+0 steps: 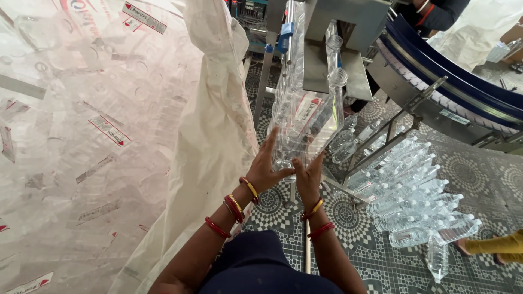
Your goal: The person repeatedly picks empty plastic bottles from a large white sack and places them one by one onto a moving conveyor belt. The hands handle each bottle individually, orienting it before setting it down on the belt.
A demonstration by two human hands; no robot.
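Note:
My left hand (268, 163) and my right hand (306, 173) press together around the bases of a bunch of empty clear plastic bottles (305, 122). The bottles point away from me, necks toward a grey metal machine chute (338, 32). Both wrists wear red and gold bangles. One bottle neck with a threaded rim (338, 77) sticks up above the others. The hands cover the bottle bottoms.
A huge white sack (98, 136) full of empty bottles fills the left. Filled labelled bottles (414, 196) lie piled on the patterned tile floor at right. A curved blue conveyor (452, 81) runs at upper right. Another person's yellow-clad foot (498, 245) shows at right.

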